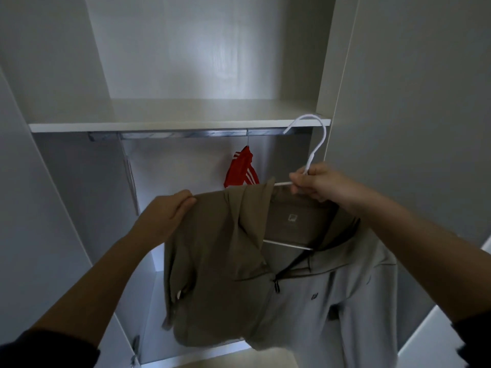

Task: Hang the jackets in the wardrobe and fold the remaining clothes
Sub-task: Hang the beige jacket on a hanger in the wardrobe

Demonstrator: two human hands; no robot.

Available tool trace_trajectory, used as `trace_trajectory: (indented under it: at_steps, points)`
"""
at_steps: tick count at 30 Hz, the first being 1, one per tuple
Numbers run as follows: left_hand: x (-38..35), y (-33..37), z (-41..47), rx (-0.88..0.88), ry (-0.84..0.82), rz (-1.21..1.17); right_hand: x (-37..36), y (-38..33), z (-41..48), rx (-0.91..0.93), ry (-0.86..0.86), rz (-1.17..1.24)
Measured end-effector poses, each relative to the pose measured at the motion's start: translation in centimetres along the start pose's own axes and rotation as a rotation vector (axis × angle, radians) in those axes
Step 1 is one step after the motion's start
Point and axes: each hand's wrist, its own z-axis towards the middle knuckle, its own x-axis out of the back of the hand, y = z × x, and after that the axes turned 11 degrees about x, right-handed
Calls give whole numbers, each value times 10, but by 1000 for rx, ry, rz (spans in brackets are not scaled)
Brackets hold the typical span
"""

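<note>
Head view: the tan jacket [212, 248] is held on a white hanger [316, 144] before the wardrobe [199, 49], below the rail [186, 134]. The hanger neck is pinched by the right hand [318, 185]; one shoulder is gripped by the curled fingers [186, 200] of the left hand [167, 212]. Loosely draped, the jacket may slip off. The hook points up; the jacket's length hangs downward.

Wardrobe [61, 166]: white, open.
Shelf [170, 122]: a white board across it.
Rail [186, 134]: a shiny bar just under the shelf.
On the rail: a red jacket [241, 168] (white stripes) hangs toward the right.
</note>
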Motion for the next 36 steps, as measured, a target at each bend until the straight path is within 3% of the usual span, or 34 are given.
trace_trajectory:
  at_steps: [4,9,11,13,16,20,26,29,33,36]
  points:
    - [24,-19,16,-64,139,157,15,-3,2,-20,-47,26]
    - [35,-51,31,7,132,291,10,-2,-1,-27,-126,46]
    - [30,-43,31,89,78,108,3,-4,2,-2,-122,32]
    - [21,-14,29,38,-24,-113,-4,-11,7,22,-139,-22]
    - [-1,26,20,-104,-161,66,-15,-23,16,37,-194,-123]
    - [-15,25,23,-155,55,61,-10,-29,22,79,-240,-225]
    - [-6,-11,43,-137,151,47,36,21,7,-38,-222,-458]
    - [-6,-18,63,-172,134,59,28,42,14,19,-83,-504]
    - [-4,-39,88,-316,129,117,33,38,31,-56,-57,-254]
    - [-3,-63,106,-417,117,157,34,33,58,-70,84,-157]
